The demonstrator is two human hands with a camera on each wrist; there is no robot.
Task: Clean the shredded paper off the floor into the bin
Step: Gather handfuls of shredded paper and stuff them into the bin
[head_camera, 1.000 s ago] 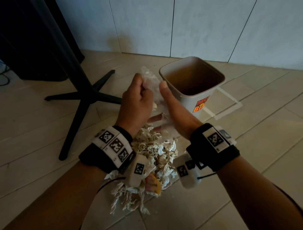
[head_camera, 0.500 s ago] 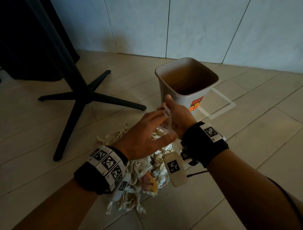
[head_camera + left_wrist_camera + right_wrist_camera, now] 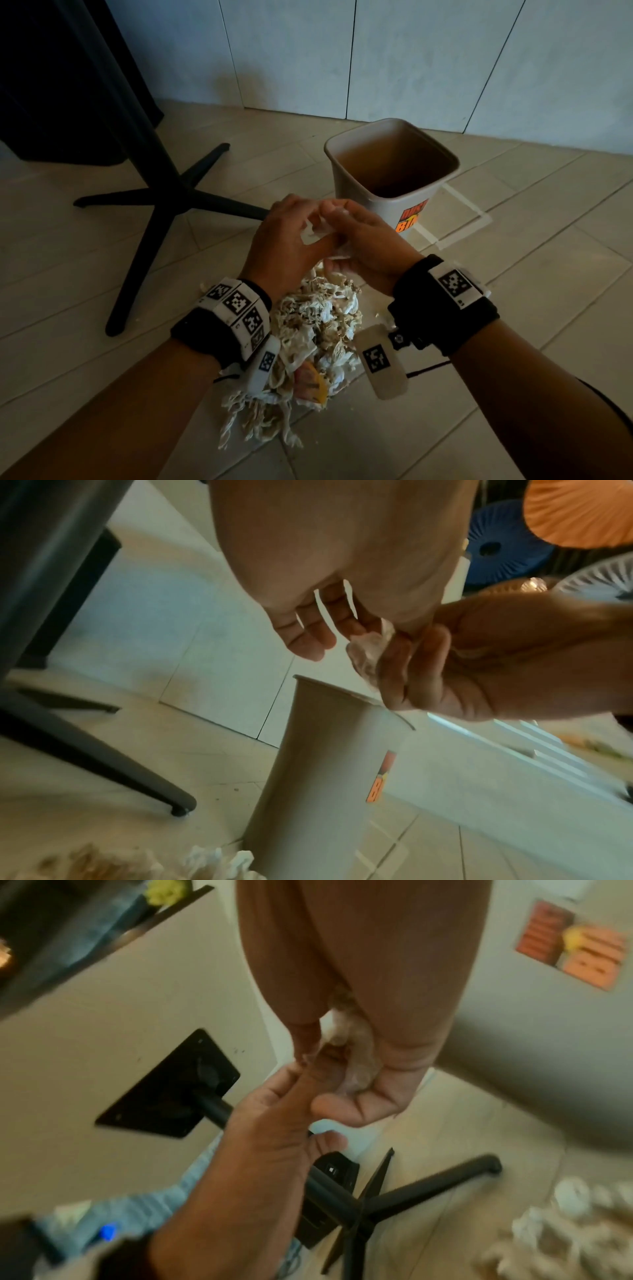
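The floor (image 3: 513,308) is laid with pale beige tiles, crossed by thin grout lines, and pale tape strips (image 3: 455,219) mark a square outline on it. Behind stands a light grey panelled wall (image 3: 411,51) with dark vertical seams. At the left a black table pedestal (image 3: 161,192) spreads four flat feet over the tiles, beside a dark cabinet (image 3: 51,85). The room is dim. A poster (image 3: 568,945) in orange tones hangs on another wall.
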